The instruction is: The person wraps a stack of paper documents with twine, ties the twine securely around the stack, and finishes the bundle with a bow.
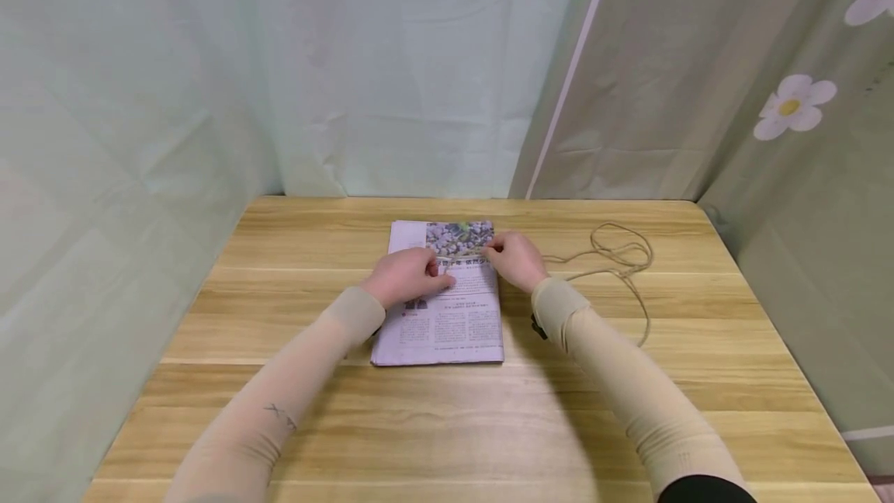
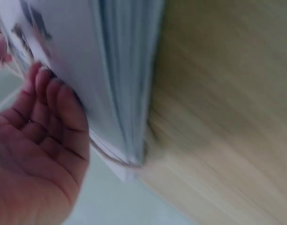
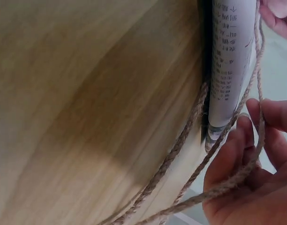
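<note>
A folded stack of newspapers lies on the wooden table, with brown twine crossing its upper part. My left hand is over the stack's left half, its curled fingers at the twine; the exact contact is partly hidden. Over the stack's right edge, my right hand pinches a strand between thumb and forefinger. In the left wrist view, twine bends round the stack's side, beside the left hand. Strands of twine run past the right hand in the right wrist view.
Loose loops of twine spread over the table to the right of the newspapers. A pale curtain hangs along the table's back edge, and a curtain with a flower print stands at the right.
</note>
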Demonstrator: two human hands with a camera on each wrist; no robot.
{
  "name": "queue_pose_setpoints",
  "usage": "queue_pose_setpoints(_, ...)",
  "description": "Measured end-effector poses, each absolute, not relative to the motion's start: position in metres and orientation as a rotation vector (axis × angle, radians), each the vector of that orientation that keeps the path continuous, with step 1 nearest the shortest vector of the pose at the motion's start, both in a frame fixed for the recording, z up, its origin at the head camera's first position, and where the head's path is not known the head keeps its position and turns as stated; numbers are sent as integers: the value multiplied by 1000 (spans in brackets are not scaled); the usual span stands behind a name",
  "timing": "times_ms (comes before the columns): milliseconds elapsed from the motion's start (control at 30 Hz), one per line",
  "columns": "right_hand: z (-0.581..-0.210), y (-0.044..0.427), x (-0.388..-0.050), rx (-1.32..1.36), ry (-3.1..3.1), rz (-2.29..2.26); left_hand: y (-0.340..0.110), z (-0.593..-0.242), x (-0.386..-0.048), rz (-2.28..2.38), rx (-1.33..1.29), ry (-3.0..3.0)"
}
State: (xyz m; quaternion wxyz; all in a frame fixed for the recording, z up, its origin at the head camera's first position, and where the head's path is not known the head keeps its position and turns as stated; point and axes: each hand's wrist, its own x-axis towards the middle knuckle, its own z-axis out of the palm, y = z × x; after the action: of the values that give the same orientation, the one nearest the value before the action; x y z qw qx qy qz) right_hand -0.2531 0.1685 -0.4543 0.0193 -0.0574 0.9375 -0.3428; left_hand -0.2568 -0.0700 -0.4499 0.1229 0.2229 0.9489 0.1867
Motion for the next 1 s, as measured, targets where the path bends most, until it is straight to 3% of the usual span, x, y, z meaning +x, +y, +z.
queue_pose_setpoints(267, -452, 186, -249, -263, 2883, -1087, -63, -447, -253, 486, 659, 2781)
queue_pose_setpoints(667, -453, 311, -245, -358, 2987, -569, -83, -441, -254, 632, 647, 2773)
queue_pose_setpoints(1000, -463, 330, -242, -329, 3043, -481, -110, -437, -257, 707, 591, 2800)
